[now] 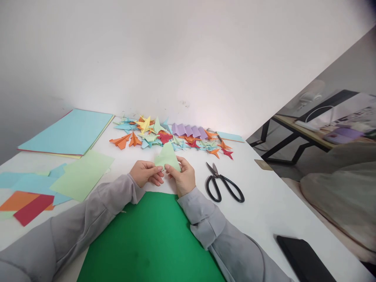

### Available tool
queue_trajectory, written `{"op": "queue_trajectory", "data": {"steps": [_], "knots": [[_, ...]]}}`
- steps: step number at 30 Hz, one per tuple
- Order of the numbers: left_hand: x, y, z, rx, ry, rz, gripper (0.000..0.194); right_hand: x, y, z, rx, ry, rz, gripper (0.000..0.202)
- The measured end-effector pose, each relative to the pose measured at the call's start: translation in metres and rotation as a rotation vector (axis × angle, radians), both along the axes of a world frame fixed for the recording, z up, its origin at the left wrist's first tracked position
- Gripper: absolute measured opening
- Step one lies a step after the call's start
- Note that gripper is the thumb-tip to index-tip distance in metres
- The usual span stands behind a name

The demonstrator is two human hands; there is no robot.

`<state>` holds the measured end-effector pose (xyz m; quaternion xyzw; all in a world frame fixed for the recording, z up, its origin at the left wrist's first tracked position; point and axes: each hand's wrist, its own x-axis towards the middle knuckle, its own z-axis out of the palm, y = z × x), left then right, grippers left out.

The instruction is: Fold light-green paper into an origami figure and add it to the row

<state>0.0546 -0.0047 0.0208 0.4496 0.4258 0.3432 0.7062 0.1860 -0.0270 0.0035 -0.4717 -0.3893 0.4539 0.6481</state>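
A small light green paper (pixel 167 156) with a pointed top is held up between both hands, over the white table beyond a green sheet (pixel 152 239). My left hand (pixel 147 172) pinches its lower left corner between thumb and fingers. At its lower right side, my right hand (pixel 182 175) grips it, thumb in front and fingers behind. The thumbs are close together near the bottom edge. Behind the hands lies a pile of folded paper shapes (pixel 145 124) in several colours. Open black-handled scissors (pixel 221 182) rest to the right of my right hand.
Large blue sheets (pixel 67 132) are stacked at the back left. Nearer lie a light green sheet (pixel 84 174), an orange piece (pixel 19 200) and a red strip (pixel 33 209). A black phone-like object (pixel 304 258) is at the front right. Beyond the table stands another desk (pixel 299 131).
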Motion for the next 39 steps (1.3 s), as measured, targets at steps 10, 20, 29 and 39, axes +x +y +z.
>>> {"op": "queue_trajectory", "data": {"steps": [10,20,29,39], "knots": [[-0.0013,0.0016,0.0025,-0.040,-0.035,-0.022,0.023,0.0002,-0.0021,0.0026,0.011,-0.054,0.011,0.036],[-0.0002,0.0023,0.0008,-0.056,-0.038,0.052,0.025,0.0012,-0.0032,0.0018,-0.019,-0.161,0.035,0.025],[-0.0009,0.0031,0.0003,-0.071,-0.043,0.052,0.020,0.0019,-0.0017,-0.0009,-0.015,-0.127,0.053,0.025],[0.0001,0.0036,-0.0011,-0.054,-0.015,0.049,0.023,0.0026,-0.0005,-0.0034,-0.002,-0.071,0.085,0.020]]}}
